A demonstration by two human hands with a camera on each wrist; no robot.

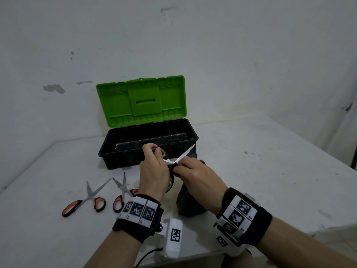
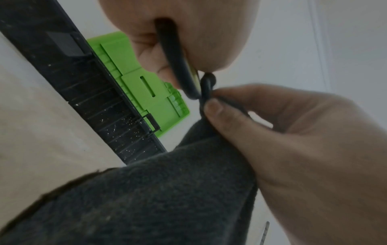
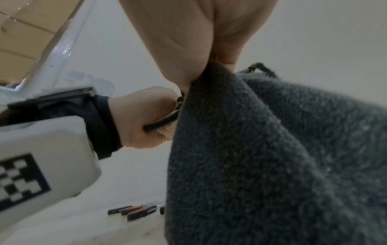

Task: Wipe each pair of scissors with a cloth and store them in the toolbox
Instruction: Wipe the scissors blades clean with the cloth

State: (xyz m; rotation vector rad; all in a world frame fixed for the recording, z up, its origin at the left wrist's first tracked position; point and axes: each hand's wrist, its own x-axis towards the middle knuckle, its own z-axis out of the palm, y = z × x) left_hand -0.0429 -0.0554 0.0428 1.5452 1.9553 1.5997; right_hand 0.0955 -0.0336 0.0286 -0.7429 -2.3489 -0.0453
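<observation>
My left hand [image 1: 153, 167] grips the black-and-green handles of a pair of scissors [image 1: 186, 152], whose blades point up and right in front of the toolbox. My right hand [image 1: 195, 172] pinches a dark grey cloth [image 1: 189, 204] around the blades near the pivot; the rest of the cloth hangs down to the table. In the left wrist view the black handle [image 2: 178, 63] runs through my left hand [image 2: 188, 24], and my right hand's fingers [image 2: 220, 112] pinch the cloth [image 2: 157, 199]. The right wrist view shows mostly cloth [image 3: 272, 149] below my right hand [image 3: 199, 33].
The black toolbox [image 1: 116, 159] stands open behind my hands, its green lid [image 1: 141, 101] upright against the wall. Orange-handled scissors [image 1: 87, 200] and pink-handled scissors [image 1: 123, 194] lie on the white table [image 1: 270, 171] at the left.
</observation>
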